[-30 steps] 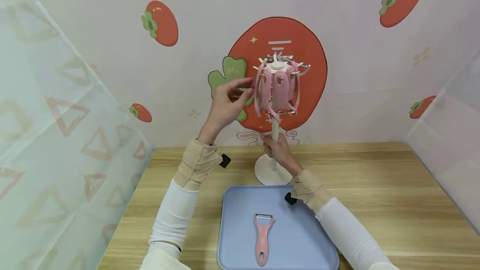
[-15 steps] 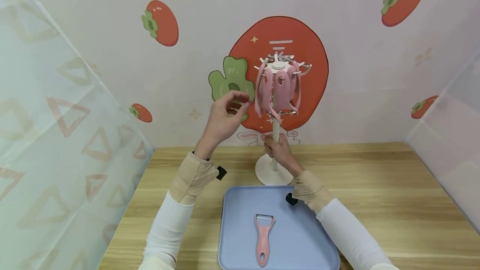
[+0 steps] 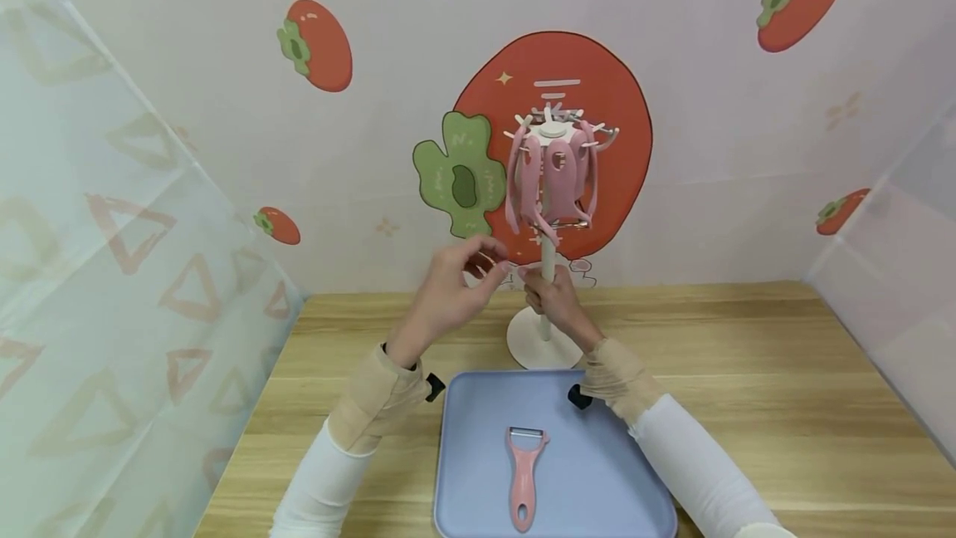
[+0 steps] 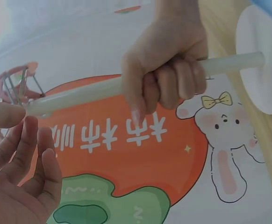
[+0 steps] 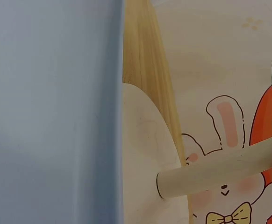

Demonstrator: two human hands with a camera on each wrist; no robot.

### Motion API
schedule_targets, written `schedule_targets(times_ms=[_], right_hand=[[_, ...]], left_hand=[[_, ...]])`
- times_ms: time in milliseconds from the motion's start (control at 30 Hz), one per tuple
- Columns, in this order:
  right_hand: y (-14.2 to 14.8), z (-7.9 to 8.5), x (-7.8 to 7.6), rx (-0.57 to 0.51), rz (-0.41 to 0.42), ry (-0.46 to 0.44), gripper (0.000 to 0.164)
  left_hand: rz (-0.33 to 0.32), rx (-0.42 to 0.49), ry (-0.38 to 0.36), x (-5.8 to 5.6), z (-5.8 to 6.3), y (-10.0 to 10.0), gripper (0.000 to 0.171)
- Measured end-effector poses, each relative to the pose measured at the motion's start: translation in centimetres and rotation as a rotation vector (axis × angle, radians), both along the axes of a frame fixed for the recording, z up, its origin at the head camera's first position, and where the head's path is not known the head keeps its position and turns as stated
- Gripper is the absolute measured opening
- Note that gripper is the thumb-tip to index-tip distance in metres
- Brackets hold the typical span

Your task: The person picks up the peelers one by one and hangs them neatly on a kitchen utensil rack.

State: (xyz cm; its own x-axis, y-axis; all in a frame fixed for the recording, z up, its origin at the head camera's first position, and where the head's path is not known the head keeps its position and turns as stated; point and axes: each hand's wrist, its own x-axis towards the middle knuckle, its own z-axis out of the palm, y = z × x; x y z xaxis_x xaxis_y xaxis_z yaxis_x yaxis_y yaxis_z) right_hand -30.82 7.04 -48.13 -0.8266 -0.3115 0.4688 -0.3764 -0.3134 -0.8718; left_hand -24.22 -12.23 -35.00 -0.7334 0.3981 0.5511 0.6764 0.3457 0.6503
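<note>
A white stand holds several pink peelers [image 3: 560, 177] that hang in a ring from the hooks around its top. My right hand [image 3: 556, 297] grips the stand's pole [image 4: 89, 93] below them, fingers wrapped round it in the left wrist view. To the left of the pole is my left hand [image 3: 451, 293], its fingers loosely bent and thumb apart, with nothing in it. Its fingertips lie close to the right hand in the head view. The round white base [image 5: 147, 149] rests on the table. One more pink peeler [image 3: 524, 471] lies on the blue tray [image 3: 597, 471], blade end away from me.
The tray sits on the wooden table [image 3: 747, 388], just in front of the stand's base. Close behind the stand rises a wall [image 3: 373, 131] printed with persimmons and a rabbit. Another printed wall [image 3: 112, 256] borders the left side.
My left hand has come away from the hanging peelers and moved down, beside the pole near the right hand. The right hand has kept its grip, and the stand has stayed put.
</note>
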Motion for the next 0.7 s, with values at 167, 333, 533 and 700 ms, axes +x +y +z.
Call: schedule_targets(times_ms=[167, 333, 533, 700], right_hand=[[0.0, -0.2, 0.0, -0.023, 0.005, -0.015, 0.049], [-0.2, -0.3, 0.1, 0.002, -0.014, -0.022, 0.046], [-0.5, -0.1, 0.2, -0.002, -0.079, 0.022, 0.05], [-0.2, -0.1, 0.1, -0.073, 0.024, 0.0, 0.052]], left_hand=[[-0.066, -0.086, 0.034, 1.3, -0.7, 0.1, 0.015], [-0.148, -0.161, 0.056, 2.7, -1.3, 0.4, 0.012], [-0.274, -0.346, 0.075, 4.6, -2.0, 1.5, 0.013], [-0.345, -0.56, 0.098, 6.0, -2.5, 2.3, 0.018]])
